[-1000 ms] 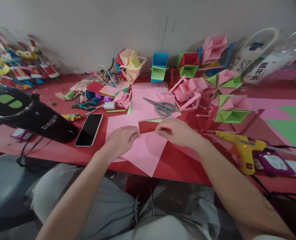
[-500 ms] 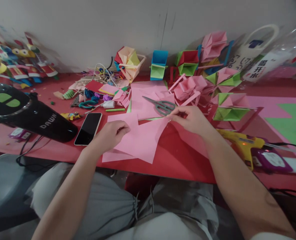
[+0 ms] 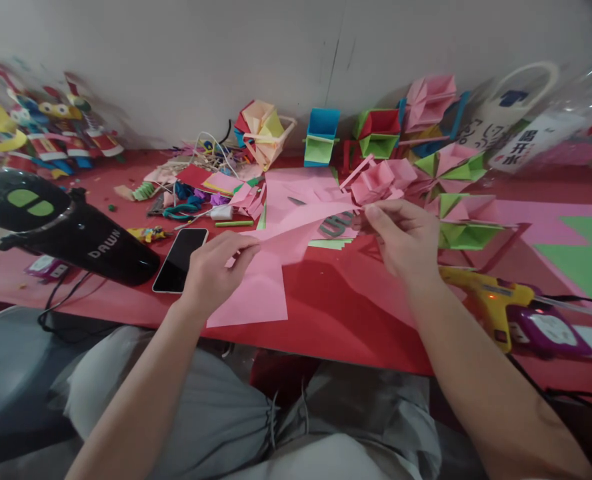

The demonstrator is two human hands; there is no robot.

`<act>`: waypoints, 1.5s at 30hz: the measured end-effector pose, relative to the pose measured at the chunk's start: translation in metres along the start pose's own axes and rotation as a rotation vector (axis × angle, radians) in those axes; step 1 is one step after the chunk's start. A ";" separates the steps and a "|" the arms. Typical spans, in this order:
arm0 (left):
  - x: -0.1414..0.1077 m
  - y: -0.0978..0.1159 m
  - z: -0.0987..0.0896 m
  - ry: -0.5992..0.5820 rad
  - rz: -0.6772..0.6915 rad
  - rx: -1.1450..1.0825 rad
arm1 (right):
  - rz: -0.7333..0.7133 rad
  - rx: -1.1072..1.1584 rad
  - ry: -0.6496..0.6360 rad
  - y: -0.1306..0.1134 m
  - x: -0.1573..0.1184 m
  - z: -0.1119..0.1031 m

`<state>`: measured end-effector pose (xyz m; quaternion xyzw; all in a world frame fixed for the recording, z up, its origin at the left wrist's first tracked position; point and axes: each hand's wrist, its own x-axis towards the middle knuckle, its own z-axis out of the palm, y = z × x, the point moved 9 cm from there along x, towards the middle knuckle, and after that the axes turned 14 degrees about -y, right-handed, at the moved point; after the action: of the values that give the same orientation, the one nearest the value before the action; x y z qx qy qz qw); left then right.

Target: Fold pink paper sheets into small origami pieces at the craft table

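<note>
A sheet of pink paper point(image 3: 301, 223) is stretched between my two hands, lifted and tilted above the table. My left hand point(image 3: 221, 263) pinches its left end, while my right hand point(image 3: 403, 233) grips the right corner between thumb and fingers. Below it, another pink sheet point(image 3: 256, 293) lies flat near the front edge. Grey-handled scissors point(image 3: 337, 225) rest on a stack of pink and green paper point(image 3: 301, 183), partly hidden by the raised sheet.
A phone point(image 3: 176, 263) and a black DAWN cup point(image 3: 106, 240) stand at left. Folded paper models point(image 3: 379, 130) line the wall. On the right lie a yellow glue gun point(image 3: 493, 300) with its light on and a purple power strip point(image 3: 551, 333). Paper scraps point(image 3: 211, 180) crowd the back left.
The pink sheet has been raised off the lower sheet and tilted up. My right hand has moved right and slightly up with its corner, and the scissors are now partly covered.
</note>
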<state>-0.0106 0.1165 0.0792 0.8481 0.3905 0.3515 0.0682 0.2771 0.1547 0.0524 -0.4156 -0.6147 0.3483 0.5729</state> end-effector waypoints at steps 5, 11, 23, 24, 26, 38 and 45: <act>-0.004 0.013 0.000 0.098 0.134 0.070 | 0.016 0.105 0.086 0.014 0.003 -0.009; -0.012 0.030 0.023 0.082 0.214 0.262 | 0.222 0.198 0.056 0.048 0.006 -0.010; -0.019 0.050 0.092 -0.345 0.168 0.026 | 0.543 0.376 -0.408 0.073 -0.029 0.080; -0.017 0.045 0.089 -0.346 0.132 -0.042 | 0.511 0.351 -0.425 0.071 -0.027 0.079; -0.010 0.030 0.076 -0.278 0.006 -0.145 | 0.463 0.299 -0.467 0.065 -0.024 0.077; -0.016 -0.032 0.103 -0.397 -0.492 -0.875 | 0.457 0.219 -0.681 0.053 -0.030 0.089; -0.019 -0.060 0.084 -0.197 -0.641 -1.002 | 0.393 0.038 -0.432 0.058 -0.011 0.050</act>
<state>-0.0016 0.1576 -0.0166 0.5811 0.4055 0.3745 0.5980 0.2334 0.1707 -0.0102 -0.4319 -0.6235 0.5444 0.3583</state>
